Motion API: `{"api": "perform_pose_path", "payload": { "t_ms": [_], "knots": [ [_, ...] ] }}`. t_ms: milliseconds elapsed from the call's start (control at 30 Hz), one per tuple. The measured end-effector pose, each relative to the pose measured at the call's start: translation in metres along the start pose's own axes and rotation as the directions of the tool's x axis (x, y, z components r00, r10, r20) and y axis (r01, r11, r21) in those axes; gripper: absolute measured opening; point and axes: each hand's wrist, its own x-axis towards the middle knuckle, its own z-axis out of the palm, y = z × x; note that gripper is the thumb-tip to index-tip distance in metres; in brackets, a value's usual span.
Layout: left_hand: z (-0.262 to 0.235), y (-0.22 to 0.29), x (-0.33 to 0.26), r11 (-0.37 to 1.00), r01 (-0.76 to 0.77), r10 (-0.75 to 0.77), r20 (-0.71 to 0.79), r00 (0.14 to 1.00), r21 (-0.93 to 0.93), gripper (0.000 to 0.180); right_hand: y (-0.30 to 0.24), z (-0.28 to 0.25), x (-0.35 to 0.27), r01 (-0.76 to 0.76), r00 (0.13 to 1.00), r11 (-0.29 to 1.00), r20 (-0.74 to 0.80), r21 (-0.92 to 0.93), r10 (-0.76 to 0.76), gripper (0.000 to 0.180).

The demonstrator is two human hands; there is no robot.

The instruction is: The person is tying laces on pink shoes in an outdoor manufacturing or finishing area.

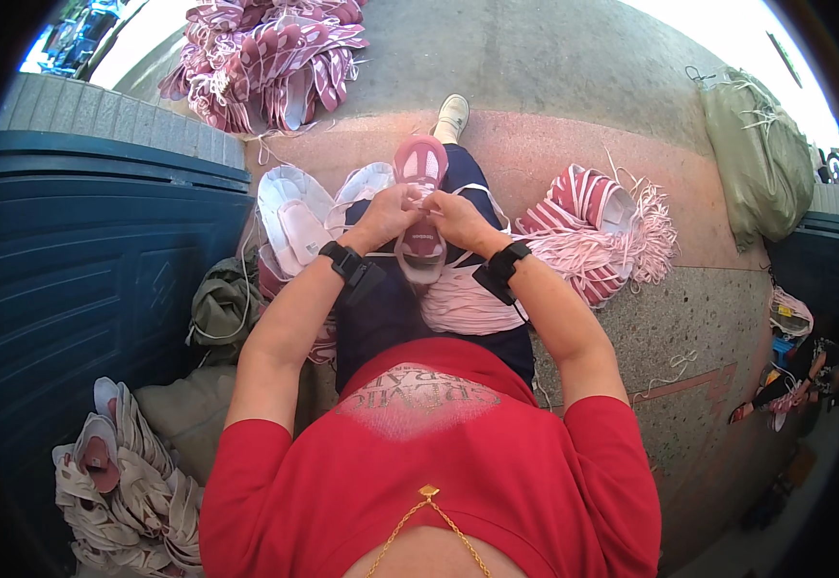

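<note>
A pink and white shoe upper [420,162] lies lengthwise over my lap, its toe pointing away from me. My left hand [389,216] bends over its lacing area from the left, fingers pinched together. From the other side my right hand [460,222] meets it, also closed in a pinch. Both seem to grip a thin pale shoelace at the eyelets, though the fingers mostly cover it. Loose lace strands trail past the right hand. A bundle of pale pink shoelaces [468,301] rests on my lap below the upper.
White and pink uppers [296,217] are stacked left of my knees. Striped pink uppers [583,207] with laces lie to the right. A large pink pile [280,58] sits ahead. Blue panels [102,260] stand at left; a green sack [757,159] stands far right. Beige uppers [131,491] lie lower left.
</note>
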Motion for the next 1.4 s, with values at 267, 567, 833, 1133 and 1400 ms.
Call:
{"api": "perform_pose_path", "payload": {
  "t_ms": [267,567,833,1133,1400],
  "knots": [
    [-0.002,0.033,-0.011,0.827,-0.345,0.316,0.141,0.938,0.444,0.031,-0.078,-0.101,-0.02,-0.364,0.931,0.3,0.344,0.882,0.118,0.02],
    [-0.003,0.02,-0.073,0.75,-0.305,0.324,0.077,0.943,0.587,0.026,-0.005,-0.017,-0.013,-0.447,0.887,0.74,0.146,0.502,0.437,0.02],
    [0.015,-0.003,-0.09,0.686,-0.337,0.354,0.108,0.929,0.645,0.019,0.008,0.012,-0.012,-0.175,0.976,0.952,-0.083,0.25,0.201,0.02],
    [0.021,-0.004,-0.09,0.679,-0.4,0.434,0.103,0.895,0.616,0.017,0.015,0.033,-0.007,-0.162,0.962,0.97,-0.188,0.183,0.197,0.019],
    [0.025,0.006,-0.092,0.615,-0.418,0.453,0.135,0.881,0.669,0.016,-0.006,0.038,-0.003,-0.077,0.976,0.993,-0.197,0.087,0.093,0.022]
  ]
}}
